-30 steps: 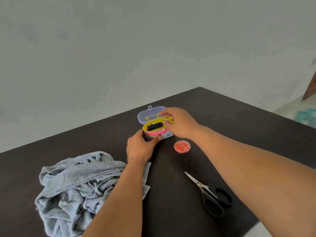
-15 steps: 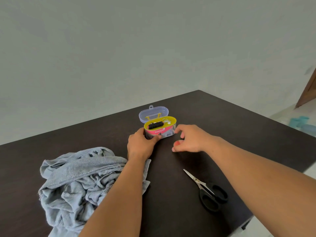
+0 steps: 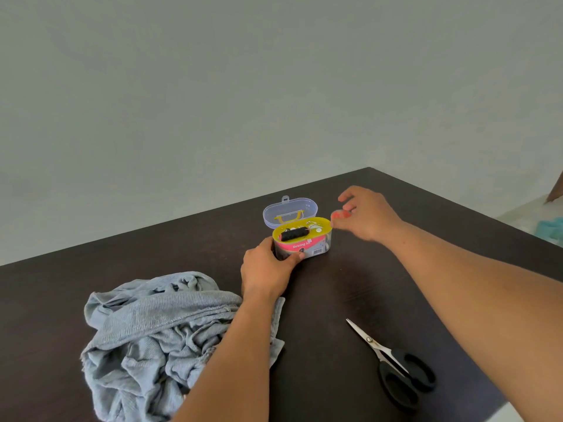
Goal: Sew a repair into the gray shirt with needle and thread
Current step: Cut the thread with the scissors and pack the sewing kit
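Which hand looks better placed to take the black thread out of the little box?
The right hand, though it already pinches a small orange thing. It hovers beside the open sewing kit; the left hand grips the kit, steadying it.

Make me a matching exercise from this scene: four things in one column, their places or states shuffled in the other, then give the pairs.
Things:
1. shirt
2. scissors
3. sewing kit
4. small red disc

Places or states:
A. pinched in the right hand, above the table
B. open, lid tipped back, steadied by the left hand
C. crumpled in a heap at the near left
D. lying closed at the near right, touched by no hand

Pairs: 1-C, 2-D, 3-B, 4-A
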The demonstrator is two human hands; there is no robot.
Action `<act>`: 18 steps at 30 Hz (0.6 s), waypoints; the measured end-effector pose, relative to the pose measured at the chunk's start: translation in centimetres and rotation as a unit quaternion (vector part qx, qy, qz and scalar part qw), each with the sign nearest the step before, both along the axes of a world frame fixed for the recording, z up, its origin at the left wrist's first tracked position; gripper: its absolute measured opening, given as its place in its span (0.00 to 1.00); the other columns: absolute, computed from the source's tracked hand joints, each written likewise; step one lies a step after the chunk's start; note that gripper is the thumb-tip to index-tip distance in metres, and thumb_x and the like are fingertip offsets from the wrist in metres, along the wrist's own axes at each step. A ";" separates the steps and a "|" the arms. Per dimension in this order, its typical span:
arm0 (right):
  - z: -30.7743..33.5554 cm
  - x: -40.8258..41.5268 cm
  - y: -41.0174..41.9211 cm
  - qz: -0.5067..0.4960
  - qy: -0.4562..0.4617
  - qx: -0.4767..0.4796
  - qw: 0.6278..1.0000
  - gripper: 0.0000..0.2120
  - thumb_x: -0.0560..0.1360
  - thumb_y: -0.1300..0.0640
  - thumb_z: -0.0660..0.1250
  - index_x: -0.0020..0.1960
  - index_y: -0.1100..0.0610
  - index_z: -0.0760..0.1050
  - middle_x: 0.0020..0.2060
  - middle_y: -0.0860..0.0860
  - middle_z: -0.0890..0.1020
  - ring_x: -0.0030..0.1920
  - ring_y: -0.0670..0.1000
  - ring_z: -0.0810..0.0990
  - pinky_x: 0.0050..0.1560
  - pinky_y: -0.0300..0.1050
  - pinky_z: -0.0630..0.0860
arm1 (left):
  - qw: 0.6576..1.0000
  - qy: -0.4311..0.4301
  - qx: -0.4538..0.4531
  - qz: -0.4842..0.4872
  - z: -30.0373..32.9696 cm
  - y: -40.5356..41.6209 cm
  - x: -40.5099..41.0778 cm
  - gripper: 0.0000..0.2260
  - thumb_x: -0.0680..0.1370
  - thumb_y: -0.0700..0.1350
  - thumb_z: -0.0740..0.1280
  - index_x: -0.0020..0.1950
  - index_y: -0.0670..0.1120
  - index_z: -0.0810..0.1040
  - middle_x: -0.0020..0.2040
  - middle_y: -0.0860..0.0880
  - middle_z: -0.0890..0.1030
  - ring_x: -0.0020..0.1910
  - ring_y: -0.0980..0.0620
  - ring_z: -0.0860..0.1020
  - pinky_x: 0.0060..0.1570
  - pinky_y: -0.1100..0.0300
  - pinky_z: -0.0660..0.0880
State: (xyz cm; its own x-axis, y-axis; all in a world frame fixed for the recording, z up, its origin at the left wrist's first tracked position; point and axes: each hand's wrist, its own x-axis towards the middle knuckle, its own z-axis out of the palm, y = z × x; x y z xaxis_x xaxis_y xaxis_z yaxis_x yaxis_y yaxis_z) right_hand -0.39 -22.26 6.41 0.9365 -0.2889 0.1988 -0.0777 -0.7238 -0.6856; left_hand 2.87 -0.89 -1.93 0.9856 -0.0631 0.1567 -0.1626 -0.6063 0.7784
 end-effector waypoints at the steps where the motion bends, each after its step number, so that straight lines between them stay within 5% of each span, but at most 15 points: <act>1: 0.2 0.3 0.3 0.013 0.000 0.002 1.000 0.24 0.70 0.52 0.77 0.63 0.53 0.74 0.53 0.51 0.79 0.48 0.48 0.79 0.42 0.40 0.72 | 1.000 -0.001 0.002 0.001 0.0 0.0 0.0 0.23 0.68 0.65 0.76 0.59 0.58 0.78 0.56 0.54 0.83 0.58 0.52 0.80 0.56 0.48 0.80; 11: 0.7 1.6 1.6 0.105 0.041 -0.034 0.993 0.25 0.70 0.56 0.78 0.64 0.53 0.74 0.58 0.52 0.81 0.54 0.50 0.80 0.55 0.46 0.78 | 1.000 -0.002 -0.007 -0.003 -0.2 -0.2 -0.1 0.26 0.64 0.69 0.74 0.59 0.62 0.77 0.56 0.55 0.82 0.59 0.53 0.79 0.57 0.47 0.80; 18: 0.7 2.1 1.6 0.139 0.051 -0.013 0.989 0.24 0.70 0.52 0.78 0.64 0.51 0.75 0.57 0.51 0.81 0.53 0.48 0.79 0.46 0.38 0.75 | 1.000 -0.005 -0.002 0.000 -0.3 -0.1 0.0 0.26 0.63 0.71 0.73 0.58 0.63 0.77 0.55 0.56 0.82 0.57 0.54 0.80 0.55 0.48 0.81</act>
State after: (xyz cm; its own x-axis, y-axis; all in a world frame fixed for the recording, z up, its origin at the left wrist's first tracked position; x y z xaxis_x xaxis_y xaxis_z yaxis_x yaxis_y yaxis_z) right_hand 1.71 -20.63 7.09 0.9946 -0.0134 0.1027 0.0587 -0.7436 -0.6660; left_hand 2.90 -1.02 -2.26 0.9841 -0.0615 0.1668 -0.1699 -0.6029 0.7795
